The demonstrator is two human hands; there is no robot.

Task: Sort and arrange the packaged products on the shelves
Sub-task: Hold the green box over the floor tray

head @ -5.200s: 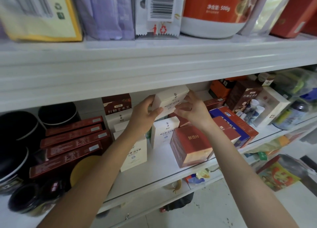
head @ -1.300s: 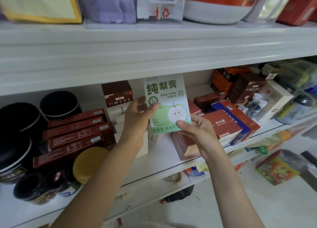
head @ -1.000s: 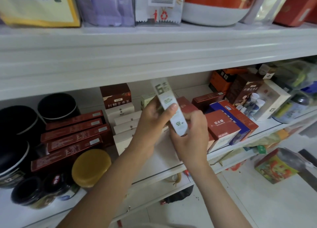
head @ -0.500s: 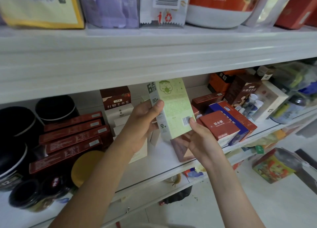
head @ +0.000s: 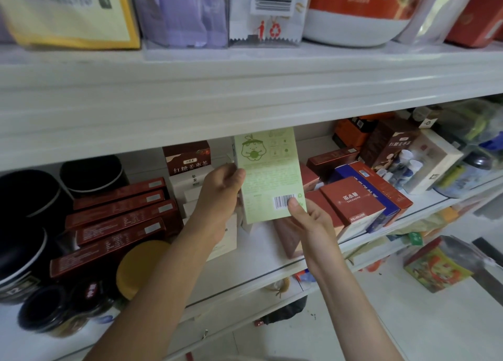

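Note:
A pale green pear-paste box (head: 268,174) is held upright in front of the middle shelf (head: 261,257), its back with a barcode facing me. My left hand (head: 220,197) grips its left edge, thumb on the back face. My right hand (head: 307,219) pinches its lower right corner, thumb on the barcode. Behind the box stand white boxes (head: 187,186) and a brown-and-white tea box (head: 187,158). To the right lie red boxes (head: 351,203) and a blue box (head: 381,216).
Long dark red boxes (head: 117,219) are stacked at the left, with black tins (head: 30,192), dark jars (head: 49,309) and a yellow lid (head: 141,265) near them. The upper shelf (head: 245,69) carries bags and an orange tub (head: 356,9). Mixed packages (head: 408,159) crowd the right end.
Five seconds ago both hands held a white box at the shelf. Since then they hold the green box, which they have turned from front through its side to its back.

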